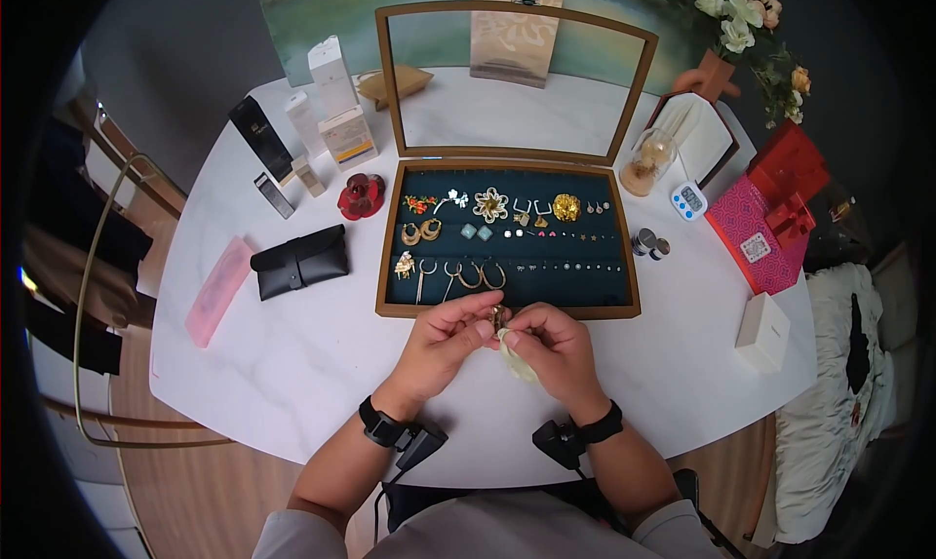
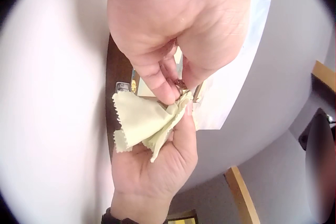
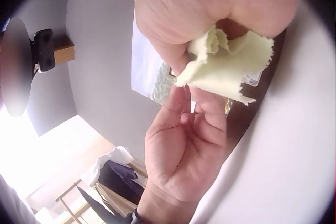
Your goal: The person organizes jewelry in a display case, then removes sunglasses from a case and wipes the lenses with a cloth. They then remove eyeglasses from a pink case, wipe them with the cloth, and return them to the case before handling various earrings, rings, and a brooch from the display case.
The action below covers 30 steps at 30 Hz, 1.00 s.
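Note:
Both hands meet just in front of the wooden jewellery box point(image 1: 507, 311). My left hand point(image 1: 483, 323) pinches a small gold jewellery piece point(image 1: 498, 317) between thumb and fingertips. My right hand point(image 1: 515, 331) grips a pale yellow cloth point(image 1: 518, 360) and holds it against the piece. In the left wrist view the gold piece point(image 2: 181, 86) shows between the left fingertips point(image 2: 167, 94), with the cloth point(image 2: 144, 121) bunched in the right hand point(image 2: 184, 113) below. In the right wrist view the cloth point(image 3: 226, 64) is folded in the right hand point(image 3: 197, 50); the left hand point(image 3: 181, 95) reaches up to it.
The box's glass lid point(image 1: 515, 81) stands open; several earrings and brooches lie on its dark lining. On the white table point(image 1: 292, 364) are a black pouch point(image 1: 300, 261), a pink case point(image 1: 218, 289), cosmetic boxes point(image 1: 336, 101), a timer point(image 1: 688, 200), red gift boxes point(image 1: 775, 203) and a white box point(image 1: 762, 332).

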Each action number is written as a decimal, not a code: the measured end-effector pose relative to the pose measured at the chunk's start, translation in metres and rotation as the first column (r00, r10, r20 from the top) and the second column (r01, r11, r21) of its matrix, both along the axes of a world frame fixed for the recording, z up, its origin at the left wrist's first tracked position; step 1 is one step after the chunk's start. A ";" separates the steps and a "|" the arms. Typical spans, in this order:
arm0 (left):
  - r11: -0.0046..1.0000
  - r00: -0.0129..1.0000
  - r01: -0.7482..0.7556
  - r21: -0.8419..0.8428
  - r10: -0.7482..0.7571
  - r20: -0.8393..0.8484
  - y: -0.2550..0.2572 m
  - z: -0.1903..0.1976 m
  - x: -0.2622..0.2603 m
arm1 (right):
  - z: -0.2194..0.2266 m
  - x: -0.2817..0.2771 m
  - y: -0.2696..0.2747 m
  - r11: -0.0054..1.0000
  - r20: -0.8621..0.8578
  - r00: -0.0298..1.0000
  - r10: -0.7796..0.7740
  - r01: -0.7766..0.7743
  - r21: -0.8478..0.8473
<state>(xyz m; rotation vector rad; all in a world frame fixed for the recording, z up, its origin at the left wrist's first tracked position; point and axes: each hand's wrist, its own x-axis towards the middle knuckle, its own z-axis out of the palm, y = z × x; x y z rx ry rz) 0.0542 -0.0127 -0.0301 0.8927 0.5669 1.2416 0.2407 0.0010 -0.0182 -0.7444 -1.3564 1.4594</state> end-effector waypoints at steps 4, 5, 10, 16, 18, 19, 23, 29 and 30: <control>1.000 0.999 0.010 -0.013 -0.011 -0.053 0.000 0.002 0.000 | -0.001 0.001 0.000 0.996 0.057 0.994 -0.088 0.086 0.037; 0.999 0.995 0.044 -0.010 -0.045 -0.090 0.000 -0.001 -0.001 | -0.001 0.002 0.000 0.993 0.059 0.991 -0.119 0.119 -0.006; 0.997 0.991 0.081 0.009 -0.080 -0.106 -0.001 -0.003 0.000 | -0.002 0.004 0.002 0.989 0.083 0.987 -0.139 0.135 0.058; 1.000 0.997 0.007 0.001 -0.007 -0.071 0.000 0.001 0.000 | -0.002 0.001 0.002 0.977 0.093 0.979 -0.183 0.171 0.128; 0.998 0.999 0.037 -0.052 -0.038 -0.023 0.000 0.003 0.000 | 0.003 0.002 0.001 0.978 0.046 0.977 -0.207 0.206 0.026; 0.998 0.999 0.036 -0.052 -0.037 -0.023 0.000 0.004 0.000 | 0.006 0.005 0.001 0.973 0.049 0.971 -0.232 0.232 0.005; 0.993 0.999 0.033 -0.113 -0.033 -0.001 0.001 0.006 0.000 | 0.004 0.007 0.002 0.978 0.037 0.979 -0.202 0.203 -0.050; 0.996 1.000 0.029 -0.088 -0.030 -0.009 0.001 0.004 0.001 | 0.000 0.004 0.001 0.992 0.060 0.990 -0.129 0.129 0.013; 0.997 0.999 0.028 -0.067 -0.029 -0.013 0.001 0.003 0.001 | -0.001 0.004 0.001 0.992 0.061 0.990 -0.128 0.128 0.014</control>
